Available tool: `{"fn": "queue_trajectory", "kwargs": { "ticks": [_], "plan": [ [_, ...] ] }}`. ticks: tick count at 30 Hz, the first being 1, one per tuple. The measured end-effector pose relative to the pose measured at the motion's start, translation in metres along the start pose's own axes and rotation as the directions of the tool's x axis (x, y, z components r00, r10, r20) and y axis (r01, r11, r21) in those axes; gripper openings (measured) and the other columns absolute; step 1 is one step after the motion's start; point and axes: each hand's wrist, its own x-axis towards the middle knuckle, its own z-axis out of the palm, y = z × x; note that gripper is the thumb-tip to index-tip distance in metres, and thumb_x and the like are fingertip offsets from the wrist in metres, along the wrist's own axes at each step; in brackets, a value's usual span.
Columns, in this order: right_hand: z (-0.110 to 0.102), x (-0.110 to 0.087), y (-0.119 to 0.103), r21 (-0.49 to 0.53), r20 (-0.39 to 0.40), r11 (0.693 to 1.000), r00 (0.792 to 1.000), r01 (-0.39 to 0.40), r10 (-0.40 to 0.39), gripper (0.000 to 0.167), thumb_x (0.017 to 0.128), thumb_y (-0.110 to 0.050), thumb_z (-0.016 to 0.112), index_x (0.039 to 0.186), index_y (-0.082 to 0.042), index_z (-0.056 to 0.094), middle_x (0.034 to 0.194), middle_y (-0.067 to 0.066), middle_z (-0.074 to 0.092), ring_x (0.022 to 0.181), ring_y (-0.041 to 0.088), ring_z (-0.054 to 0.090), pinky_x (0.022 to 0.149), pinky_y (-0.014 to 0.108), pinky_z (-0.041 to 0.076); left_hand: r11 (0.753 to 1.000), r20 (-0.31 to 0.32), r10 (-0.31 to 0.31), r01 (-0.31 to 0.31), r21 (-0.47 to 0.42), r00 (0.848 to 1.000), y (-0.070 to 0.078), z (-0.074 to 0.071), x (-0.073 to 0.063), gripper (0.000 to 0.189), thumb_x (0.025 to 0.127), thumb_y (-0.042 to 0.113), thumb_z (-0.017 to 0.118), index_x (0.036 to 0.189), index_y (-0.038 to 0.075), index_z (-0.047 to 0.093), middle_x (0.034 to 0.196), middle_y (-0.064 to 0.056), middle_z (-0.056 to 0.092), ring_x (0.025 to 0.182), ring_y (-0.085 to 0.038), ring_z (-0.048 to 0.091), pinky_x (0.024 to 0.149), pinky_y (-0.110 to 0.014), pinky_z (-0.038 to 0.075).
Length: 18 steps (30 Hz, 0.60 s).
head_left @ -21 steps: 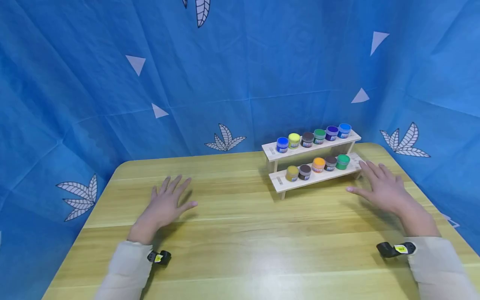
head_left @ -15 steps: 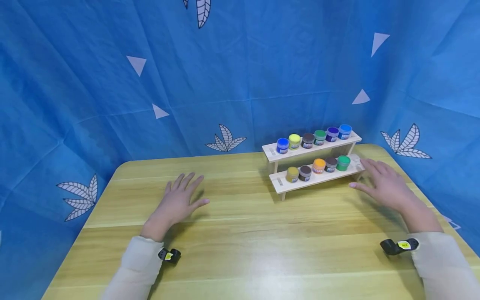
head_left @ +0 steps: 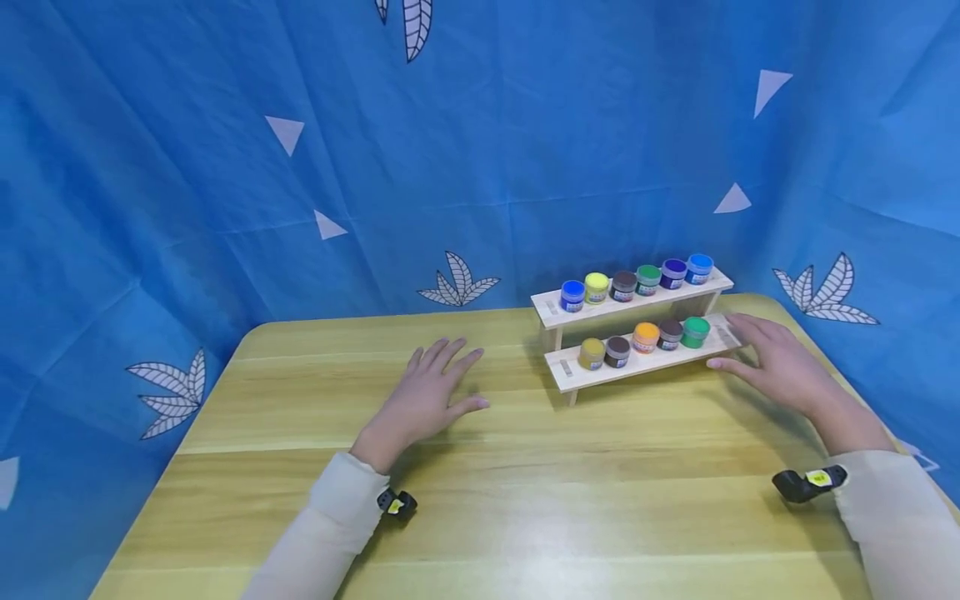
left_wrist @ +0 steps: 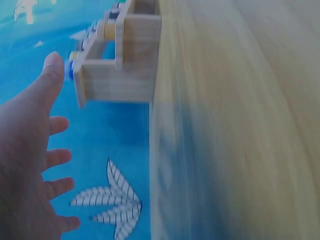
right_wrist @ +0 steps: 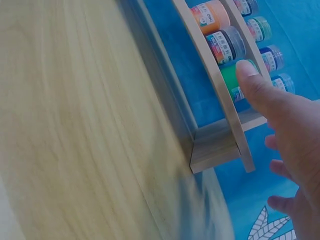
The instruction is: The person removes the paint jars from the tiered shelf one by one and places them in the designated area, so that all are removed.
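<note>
A two-step wooden rack [head_left: 566, 368] stands at the back right of the table, with small paint jars in a row on each step. On the lower step, the green jar [head_left: 696, 332] is nearest my right hand [head_left: 783, 371]. That hand is at the rack's right end, fingers extended and thumb apart; whether the fingertips touch the wood I cannot tell. My left hand [head_left: 422, 404] is over the table left of the rack, fingers spread, holding nothing. In the left wrist view, its thumb overlaps the blue jar [left_wrist: 69, 70] on the upper step, but the head view shows a gap.
A wood-grain table [head_left: 525, 483] lies under both hands. Behind it and along the right side hangs a blue cloth [head_left: 390, 158] with white leaf and triangle prints. The upper step's jars, such as the yellow one [head_left: 596, 288], stand close to that cloth.
My left hand has moved right, toward the rack. My right hand has shifted slightly closer to the rack's right end. The whole head view has drifted a little; the jars stay put.
</note>
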Motion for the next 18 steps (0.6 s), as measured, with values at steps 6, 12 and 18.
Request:
{"fn": "queue_trajectory", "kwargs": {
  "ticks": [6, 12, 18],
  "plan": [
    [0.001, 0.002, 0.002, -0.006, 0.000, 1.000, 1.000, 0.012, -0.012, 0.084, 0.087, -0.045, 0.072, 0.146, 0.004, 0.037, 0.141, 0.033, 0.040, 0.128, 0.055, 0.032, 0.101, 0.070, 0.027, 0.997, 0.019, 0.076, -0.075, -0.009, 0.997, 0.023, 0.005, 0.017, 0.080, 0.092, 0.074, 0.030, 0.156, 0.026, 0.026, 0.160, -0.005, 0.021, 0.147, -0.030, 0.017, 0.117, -0.056, 0.013],
    [0.001, 0.007, 0.004, -0.007, 0.017, 1.000, 1.000, 0.013, -0.013, 0.082, 0.088, -0.046, 0.070, 0.145, 0.005, 0.039, 0.140, 0.033, 0.042, 0.127, 0.055, 0.033, 0.100, 0.070, 0.028, 0.992, 0.030, 0.127, -0.126, -0.023, 0.991, 0.040, 0.010, 0.034, 0.082, 0.091, 0.076, 0.027, 0.156, 0.026, 0.027, 0.160, -0.005, 0.024, 0.147, -0.029, 0.017, 0.117, -0.053, 0.013],
    [0.003, 0.012, 0.007, -0.003, 0.043, 1.000, 0.999, 0.010, -0.010, 0.080, 0.090, -0.046, 0.068, 0.146, 0.003, 0.038, 0.142, 0.033, 0.039, 0.129, 0.056, 0.031, 0.100, 0.071, 0.027, 0.985, 0.051, 0.175, -0.173, -0.025, 0.983, 0.058, 0.013, 0.052, 0.083, 0.090, 0.077, 0.023, 0.156, 0.027, 0.027, 0.158, -0.003, 0.027, 0.145, -0.027, 0.022, 0.118, -0.048, 0.019]
  ]
}}
